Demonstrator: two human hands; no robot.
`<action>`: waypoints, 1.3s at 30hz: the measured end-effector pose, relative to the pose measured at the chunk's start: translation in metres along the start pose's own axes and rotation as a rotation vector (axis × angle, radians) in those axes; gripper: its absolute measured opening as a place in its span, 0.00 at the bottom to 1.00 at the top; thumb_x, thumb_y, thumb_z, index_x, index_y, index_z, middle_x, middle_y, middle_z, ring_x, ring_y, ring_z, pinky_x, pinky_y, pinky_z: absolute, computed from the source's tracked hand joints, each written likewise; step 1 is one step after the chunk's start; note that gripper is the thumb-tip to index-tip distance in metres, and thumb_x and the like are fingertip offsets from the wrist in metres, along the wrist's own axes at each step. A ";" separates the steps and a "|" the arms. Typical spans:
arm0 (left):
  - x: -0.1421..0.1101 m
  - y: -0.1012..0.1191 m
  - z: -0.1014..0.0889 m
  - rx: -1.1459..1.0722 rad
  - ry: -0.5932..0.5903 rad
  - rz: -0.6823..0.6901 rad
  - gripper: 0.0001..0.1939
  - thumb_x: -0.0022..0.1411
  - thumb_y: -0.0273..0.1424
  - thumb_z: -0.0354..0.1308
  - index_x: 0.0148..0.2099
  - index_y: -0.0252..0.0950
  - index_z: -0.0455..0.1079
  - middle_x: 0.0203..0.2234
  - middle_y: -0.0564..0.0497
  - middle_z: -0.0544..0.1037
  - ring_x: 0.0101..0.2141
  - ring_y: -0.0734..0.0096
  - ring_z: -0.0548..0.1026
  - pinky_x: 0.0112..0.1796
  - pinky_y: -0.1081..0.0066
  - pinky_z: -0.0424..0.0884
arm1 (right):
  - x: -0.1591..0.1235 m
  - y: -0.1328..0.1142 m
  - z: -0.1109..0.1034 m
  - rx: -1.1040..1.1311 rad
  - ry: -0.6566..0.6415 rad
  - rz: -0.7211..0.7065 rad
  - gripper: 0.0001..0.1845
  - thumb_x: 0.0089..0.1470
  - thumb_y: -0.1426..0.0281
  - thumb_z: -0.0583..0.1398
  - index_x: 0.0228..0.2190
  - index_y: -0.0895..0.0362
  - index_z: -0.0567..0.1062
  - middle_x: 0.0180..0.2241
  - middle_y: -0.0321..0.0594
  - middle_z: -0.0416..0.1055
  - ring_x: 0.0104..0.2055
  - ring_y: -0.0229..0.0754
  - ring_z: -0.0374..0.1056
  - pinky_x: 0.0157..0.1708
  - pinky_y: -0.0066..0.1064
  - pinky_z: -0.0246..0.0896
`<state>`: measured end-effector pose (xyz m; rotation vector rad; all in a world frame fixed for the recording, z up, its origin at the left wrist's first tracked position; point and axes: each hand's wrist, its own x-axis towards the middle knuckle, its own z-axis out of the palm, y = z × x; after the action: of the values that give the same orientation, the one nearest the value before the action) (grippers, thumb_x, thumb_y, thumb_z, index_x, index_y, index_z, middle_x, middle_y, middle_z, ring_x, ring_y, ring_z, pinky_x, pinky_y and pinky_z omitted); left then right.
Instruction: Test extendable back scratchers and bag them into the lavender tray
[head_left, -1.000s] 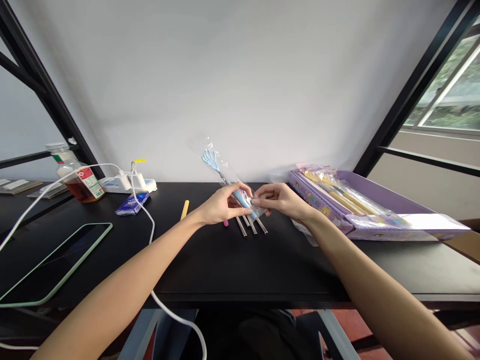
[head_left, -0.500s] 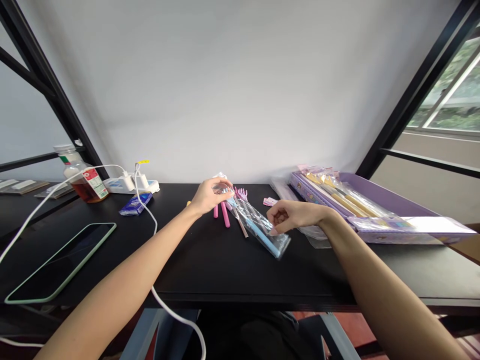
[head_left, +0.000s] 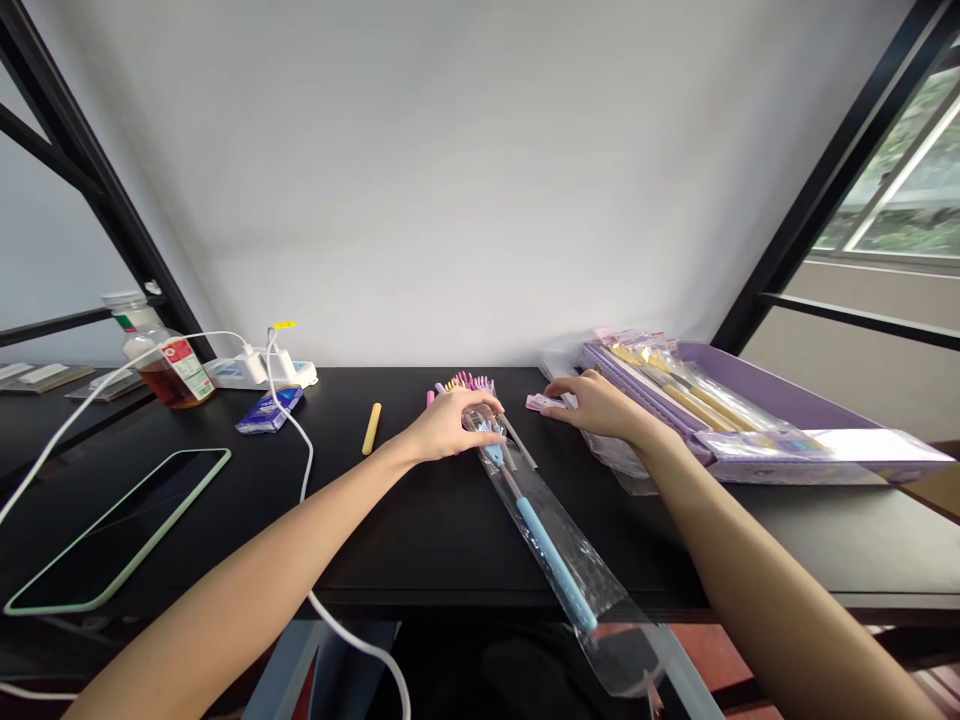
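My left hand (head_left: 461, 425) is closed around the head end of a light-blue back scratcher (head_left: 555, 560). The scratcher lies inside a long clear plastic sleeve (head_left: 626, 640), whose far end hangs over the table's front edge. Its blue claw and metal rod show below my fingers. Several claw heads (head_left: 472, 382) in pink, purple and yellow lie behind that hand, and a yellow handle (head_left: 371, 429) points out to its left. My right hand (head_left: 600, 402) has thumb and fingers closed about a small pink card (head_left: 535, 402) by the purple box.
An open purple box (head_left: 750, 365) with yellow-handled scratchers in plastic stands at the right. Clear empty sleeves (head_left: 630, 468) lie beside it. At the left are a phone (head_left: 120, 530), a blue packet (head_left: 270, 410), a power strip (head_left: 304, 374), a bottle (head_left: 169, 365) and a white cable (head_left: 309, 455).
My left hand has moved right and nearer, and the bagged blue scratcher now reaches past the table edge. My right hand has left the sleeve and moved back to the pink card.
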<state>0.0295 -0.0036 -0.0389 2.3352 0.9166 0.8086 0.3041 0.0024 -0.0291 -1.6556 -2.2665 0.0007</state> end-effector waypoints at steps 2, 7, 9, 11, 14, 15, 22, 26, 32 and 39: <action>0.000 0.003 0.001 0.058 0.005 0.017 0.24 0.52 0.46 0.69 0.49 0.42 0.76 0.45 0.48 0.79 0.49 0.56 0.74 0.52 0.58 0.69 | 0.002 0.001 0.004 0.006 -0.004 -0.002 0.19 0.58 0.55 0.59 0.40 0.56 0.80 0.42 0.44 0.80 0.47 0.55 0.71 0.46 0.40 0.62; 0.001 -0.004 -0.003 -0.070 0.072 -0.015 0.23 0.60 0.43 0.62 0.57 0.43 0.71 0.46 0.47 0.77 0.36 0.66 0.77 0.34 0.68 0.76 | 0.005 0.006 0.009 0.029 0.026 -0.023 0.14 0.56 0.60 0.61 0.38 0.55 0.79 0.39 0.42 0.80 0.45 0.52 0.72 0.45 0.38 0.62; 0.003 -0.009 -0.007 -0.117 0.105 0.013 0.23 0.59 0.38 0.64 0.56 0.41 0.71 0.46 0.48 0.76 0.35 0.70 0.77 0.34 0.71 0.76 | 0.006 0.007 0.010 0.030 0.063 -0.043 0.13 0.54 0.63 0.63 0.39 0.55 0.79 0.39 0.41 0.80 0.44 0.51 0.72 0.45 0.38 0.61; 0.004 -0.012 -0.011 -0.138 0.142 0.038 0.21 0.56 0.33 0.66 0.52 0.39 0.73 0.44 0.48 0.76 0.35 0.71 0.78 0.37 0.72 0.76 | 0.007 0.007 0.012 0.048 0.103 -0.060 0.14 0.51 0.67 0.64 0.41 0.56 0.79 0.39 0.41 0.79 0.43 0.49 0.72 0.44 0.37 0.62; 0.006 -0.014 -0.012 -0.186 0.196 0.020 0.18 0.56 0.33 0.66 0.49 0.37 0.73 0.38 0.50 0.78 0.32 0.71 0.80 0.35 0.73 0.76 | 0.009 0.005 0.015 0.117 0.146 -0.081 0.16 0.47 0.74 0.63 0.41 0.56 0.79 0.36 0.40 0.78 0.37 0.44 0.72 0.39 0.33 0.63; 0.006 -0.014 -0.012 -0.199 0.219 0.015 0.17 0.57 0.34 0.66 0.48 0.37 0.73 0.36 0.50 0.79 0.32 0.70 0.80 0.35 0.73 0.76 | 0.010 0.003 0.015 0.148 0.158 -0.083 0.16 0.47 0.75 0.63 0.40 0.57 0.79 0.34 0.39 0.77 0.35 0.43 0.72 0.37 0.32 0.63; 0.006 -0.009 -0.011 -0.214 0.281 0.031 0.08 0.66 0.36 0.57 0.42 0.37 0.71 0.28 0.52 0.81 0.32 0.68 0.82 0.35 0.73 0.76 | 0.000 -0.027 -0.004 0.600 0.132 -0.070 0.18 0.50 0.56 0.65 0.35 0.57 0.80 0.29 0.40 0.78 0.28 0.42 0.71 0.28 0.32 0.63; 0.006 -0.008 -0.011 -0.289 0.269 0.024 0.12 0.67 0.39 0.57 0.49 0.38 0.69 0.29 0.51 0.82 0.33 0.67 0.82 0.39 0.69 0.78 | -0.007 -0.046 -0.014 0.717 0.068 -0.210 0.18 0.54 0.56 0.64 0.37 0.57 0.82 0.34 0.43 0.80 0.34 0.45 0.72 0.33 0.35 0.66; 0.003 0.004 -0.012 -0.323 0.286 -0.059 0.21 0.65 0.45 0.59 0.53 0.38 0.70 0.26 0.51 0.82 0.32 0.64 0.83 0.35 0.70 0.78 | -0.007 -0.066 0.004 0.512 0.334 -0.400 0.10 0.59 0.68 0.61 0.40 0.52 0.82 0.36 0.42 0.77 0.39 0.45 0.73 0.42 0.38 0.69; 0.005 0.001 -0.010 -0.460 0.246 -0.059 0.24 0.62 0.49 0.61 0.51 0.36 0.70 0.29 0.48 0.83 0.37 0.59 0.83 0.39 0.68 0.78 | -0.006 -0.064 0.005 0.437 0.464 -0.401 0.07 0.58 0.74 0.60 0.38 0.52 0.77 0.37 0.41 0.74 0.39 0.44 0.74 0.39 0.35 0.71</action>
<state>0.0259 0.0014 -0.0292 1.8319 0.7902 1.1628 0.2448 -0.0230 -0.0228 -0.8601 -2.0103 0.0139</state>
